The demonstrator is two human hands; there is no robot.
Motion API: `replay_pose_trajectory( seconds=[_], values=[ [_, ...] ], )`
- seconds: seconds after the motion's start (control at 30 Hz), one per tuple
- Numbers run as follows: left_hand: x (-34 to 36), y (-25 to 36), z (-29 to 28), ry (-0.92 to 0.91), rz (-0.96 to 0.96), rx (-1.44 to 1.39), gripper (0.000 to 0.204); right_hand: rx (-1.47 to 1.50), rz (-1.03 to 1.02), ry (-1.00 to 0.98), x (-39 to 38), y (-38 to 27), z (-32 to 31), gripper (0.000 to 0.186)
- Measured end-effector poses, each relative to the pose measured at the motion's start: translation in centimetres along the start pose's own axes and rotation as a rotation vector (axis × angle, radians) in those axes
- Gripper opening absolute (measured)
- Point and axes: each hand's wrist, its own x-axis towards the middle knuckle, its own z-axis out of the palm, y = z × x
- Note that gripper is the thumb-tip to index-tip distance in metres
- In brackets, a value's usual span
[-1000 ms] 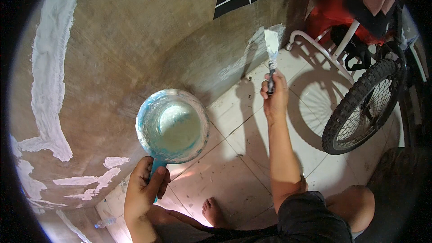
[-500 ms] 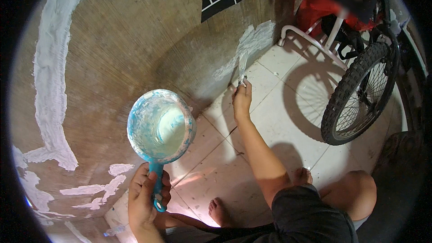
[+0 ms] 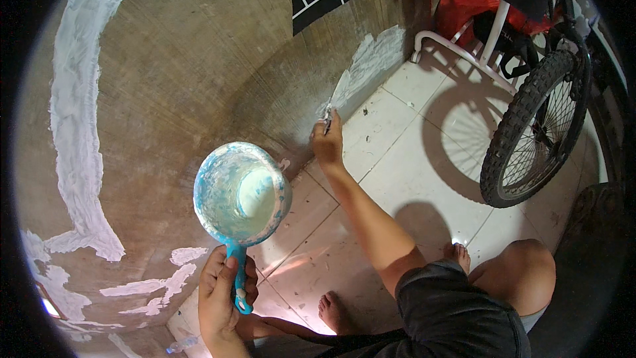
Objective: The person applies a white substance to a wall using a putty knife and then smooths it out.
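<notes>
In my left hand (image 3: 220, 285) is the turquoise handle of a round water dipper (image 3: 242, 193), its inside smeared with white filler and a pale pool of it at the bottom. My right hand (image 3: 328, 138) is closed around the handle of a putty knife (image 3: 336, 96), whose blade lies against the low part of the brown wall (image 3: 192, 59). A white filler patch (image 3: 374, 59) spreads over the wall beside the blade, just above the floor. Part of the knife's handle is hidden by my fingers.
To the right a bicycle wheel (image 3: 530, 129) stands by a white metal rack (image 3: 457, 46) with a red bag (image 3: 467, 0). White tiles (image 3: 397, 159) cover the floor, dotted with crumbs. Older white filler strips (image 3: 76, 126) mark the wall at left. A clear bottle (image 3: 182, 344) lies lower left.
My right hand has moved left and slightly nearer the wall with the putty knife, whose blade now tilts along the filler patch. The dipper sits slightly lower and further right in view.
</notes>
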Motion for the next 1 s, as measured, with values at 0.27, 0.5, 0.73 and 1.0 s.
replay_pose_trajectory(
  seconds=[0.27, 0.5, 0.73, 1.0],
  values=[
    [0.3, -0.2, -0.7, 0.018, 0.011, 0.014, 0.035, -0.010, 0.079, -0.129, -3.1, 1.5, 3.1, 0.053],
    [0.2, 0.0, -0.4, 0.041, 0.019, 0.054, 0.035, 0.097, 0.067, -0.027, -2.2, 0.4, 1.6, 0.051],
    [0.5, 0.1, 0.2, -0.032, 0.018, 0.081, 0.033, 0.032, 0.089, -0.073, 1.4, 1.6, -0.8, 0.048],
    [0.2, 0.1, -0.3, 0.007, 0.016, 0.110, 0.036, 0.205, 0.188, -0.188, -5.4, -3.7, 1.2, 0.052]
  ],
)
